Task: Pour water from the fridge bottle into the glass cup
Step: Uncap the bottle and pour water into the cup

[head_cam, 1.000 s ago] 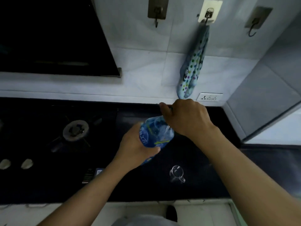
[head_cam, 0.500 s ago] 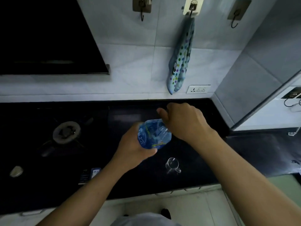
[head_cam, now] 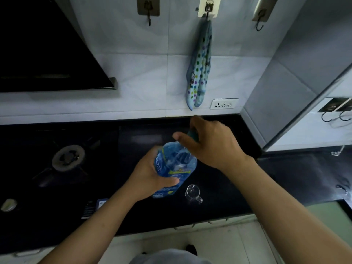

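Head view: bottle (head_cam: 174,168) above counter (head_cam: 219,206), glass cup (head_cam: 192,193) beside, burner (head_cam: 68,158) left.

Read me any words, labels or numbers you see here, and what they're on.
Nothing reads clearly.
Bottle label: white and yellow print, too blurred to read.
Stickers at the stove's front edge: too small to read.
Socket: only pin holes, no text.

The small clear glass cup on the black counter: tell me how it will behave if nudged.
The small clear glass cup looks light, so it would probably slide on the glossy black counter. Its side handle should keep it from rolling far if tipped. Being glass, it is likely fragile, and it stands fairly near the counter's front edge.
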### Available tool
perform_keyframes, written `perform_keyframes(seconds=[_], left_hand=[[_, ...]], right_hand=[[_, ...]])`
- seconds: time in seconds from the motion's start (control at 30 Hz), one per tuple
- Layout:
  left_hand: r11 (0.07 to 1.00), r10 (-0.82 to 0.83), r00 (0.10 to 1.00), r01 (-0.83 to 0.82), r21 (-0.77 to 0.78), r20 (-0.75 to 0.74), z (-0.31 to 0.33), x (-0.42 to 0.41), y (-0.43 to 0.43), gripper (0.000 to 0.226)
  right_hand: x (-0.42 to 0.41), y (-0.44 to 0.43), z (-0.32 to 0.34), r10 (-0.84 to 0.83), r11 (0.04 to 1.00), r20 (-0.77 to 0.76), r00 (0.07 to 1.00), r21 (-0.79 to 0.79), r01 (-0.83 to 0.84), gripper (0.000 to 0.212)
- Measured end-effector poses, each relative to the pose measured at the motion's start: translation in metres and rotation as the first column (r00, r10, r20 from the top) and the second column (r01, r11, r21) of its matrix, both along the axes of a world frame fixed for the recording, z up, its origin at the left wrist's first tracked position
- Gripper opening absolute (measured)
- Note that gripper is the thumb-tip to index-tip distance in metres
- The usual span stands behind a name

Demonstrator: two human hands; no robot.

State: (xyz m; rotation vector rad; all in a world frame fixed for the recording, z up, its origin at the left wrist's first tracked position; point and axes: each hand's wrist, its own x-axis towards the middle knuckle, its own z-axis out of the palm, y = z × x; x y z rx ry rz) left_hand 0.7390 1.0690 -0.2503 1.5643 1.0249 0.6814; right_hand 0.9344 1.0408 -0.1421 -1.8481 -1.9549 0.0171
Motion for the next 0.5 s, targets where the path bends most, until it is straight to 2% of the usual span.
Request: perform_keyframes(seconds=[0.03, 0.13, 0.2, 0.27, 0.33, 0.47, 0.5], left_hand=[[1.0, 0.006, 1.0, -0.005, -0.005, 0.005, 0.0, 0.002, -0.001, 0.079], [1.0, 0.028, 1.0, -0.028, -0.004, 0.003, -0.002, 0.009, -0.004, 0.077], [0.999, 0.047, 0.999, -0.047, -0.009, 0.006, -0.002, 0.013, -0.006, 0.077], [0.999, 0.044, 0.999, -0.044, 0.005, 0.001, -0.002, 0.016, -0.008, 0.078], [0.999, 0.036, 0.999, -0.035, 0.017, -0.013, 0.0, 0.021, -0.011, 0.077], [0.999, 0.051, 0.998, -0.051, 0.009, -0.021, -0.001, 0.029, -0.016, 0.077], [0.998, 0.059, 0.998, -0.059, 0.007, -0.023, -0.001, 0.032, -0.018, 0.077]], right_hand=[[0.002, 0.0, -0.003, -0.001, 1.0, -0.023, 1.0, -0.005, 0.001, 0.046], [0.014, -0.004, -0.005, 0.188, 0.976, -0.242, 0.952, -0.06, -0.208, 0.018], [0.021, -0.007, -0.004, 0.194, 0.96, -0.34, 0.92, -0.129, -0.25, 0.03], [0.023, -0.007, -0.008, 0.104, 0.98, -0.284, 0.953, -0.133, -0.147, 0.04], [0.025, -0.007, -0.013, 0.047, 0.996, -0.194, 0.98, -0.069, -0.061, 0.041], [0.034, -0.011, -0.016, 0.186, 0.978, -0.307, 0.933, -0.034, -0.206, 0.017], [0.036, -0.013, -0.015, 0.178, 0.976, -0.32, 0.93, -0.063, -0.209, 0.021]])
